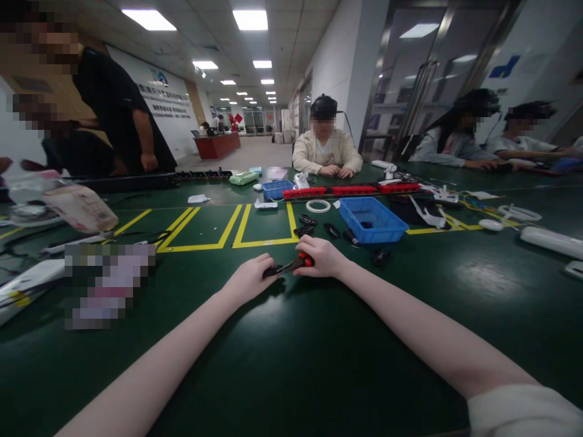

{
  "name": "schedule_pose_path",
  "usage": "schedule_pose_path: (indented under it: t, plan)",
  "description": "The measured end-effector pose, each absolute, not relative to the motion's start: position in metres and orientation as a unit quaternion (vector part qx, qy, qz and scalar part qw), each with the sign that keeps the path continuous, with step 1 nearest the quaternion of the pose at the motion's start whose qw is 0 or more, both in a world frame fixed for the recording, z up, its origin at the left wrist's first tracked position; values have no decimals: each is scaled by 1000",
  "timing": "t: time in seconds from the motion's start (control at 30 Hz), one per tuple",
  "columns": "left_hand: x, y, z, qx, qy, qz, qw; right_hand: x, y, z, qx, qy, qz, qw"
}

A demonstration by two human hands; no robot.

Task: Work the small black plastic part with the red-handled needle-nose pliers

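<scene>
My right hand (322, 257) is closed around the red handles of a pair of pliers (292, 264). The metal jaws point left, toward my left hand (249, 280). Between its thumb and fingers, my left hand pinches a small black piece (270, 271), too small and dark to name. The plier tips meet or overlap this piece; whether they bite on it I cannot tell. Both hands are just above the green table (291, 358). Just beyond them lie bundled black cables (304, 226) and another black bundle (379, 256).
A blue bin (373, 220) stands beyond my right hand, with a smaller blue bin (277, 189) farther back. Red strips (350, 190) lie across the table. Yellow tape (264, 241) marks the surface. A white tube (552, 241) lies right. A person (325, 149) sits opposite.
</scene>
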State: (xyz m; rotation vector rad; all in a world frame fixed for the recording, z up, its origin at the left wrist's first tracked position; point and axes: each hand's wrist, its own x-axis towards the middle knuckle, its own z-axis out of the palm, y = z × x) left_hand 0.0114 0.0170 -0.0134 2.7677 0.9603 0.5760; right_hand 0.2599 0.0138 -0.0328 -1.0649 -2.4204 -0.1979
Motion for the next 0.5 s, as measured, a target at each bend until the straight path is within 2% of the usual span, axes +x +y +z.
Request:
schedule_pose_path:
  t: [0.5]
  plan:
    - [11, 15, -11, 954, 277, 113, -31, 250, -1, -27, -447, -855, -83, 249]
